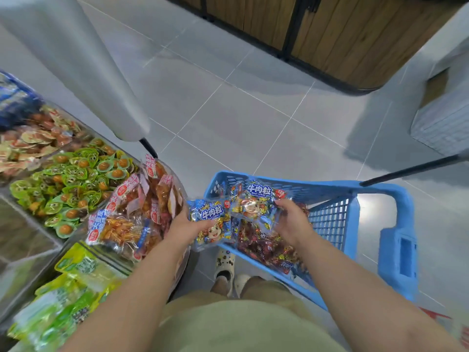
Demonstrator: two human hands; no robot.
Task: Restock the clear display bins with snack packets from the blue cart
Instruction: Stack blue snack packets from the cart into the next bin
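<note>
Blue perforated plastic forms the cart (pixel 337 214), taken as the reference landmark throughout. Two blue-printed clear snack packets of wrapped sweets are held at the cart's left end: one packet (pixel 212 222) is gripped by the left hand (pixel 184 226), fingers closed on its left edge, just outside the cart's left rim; the other packet (pixel 253 203) is gripped by the right hand (pixel 291 219), fingers curled over its right edge, above the cart's interior. Beneath the right hand, a heap of red-wrapped snack packets (pixel 264 246) is seen inside the cart, so stock is judged to remain for transfer. To the left of the cart, the clear display bins (pixel 177 184) are observed: the nearest compartment holds red-labelled clear bags of orange-brown snacks (pixel 134 212), piled to about rim height; farther left lies a compartment of green round packets (pixel 73 184), and nearer the person a group of yellow-green pouches (pixel 68 295). No blue-printed packets are visible in any bin, so the task is judged to be at an early or middle stage, with both held packets not yet placed. The gap between cart and nearest bin is narrow, and the person's shoes (pixel 225 270) stand in it. Open grey tiled floor (pixel 253 110) lies beyond the cart, well clear of the wooden-fronted cabinet (pixel 342 34).
</note>
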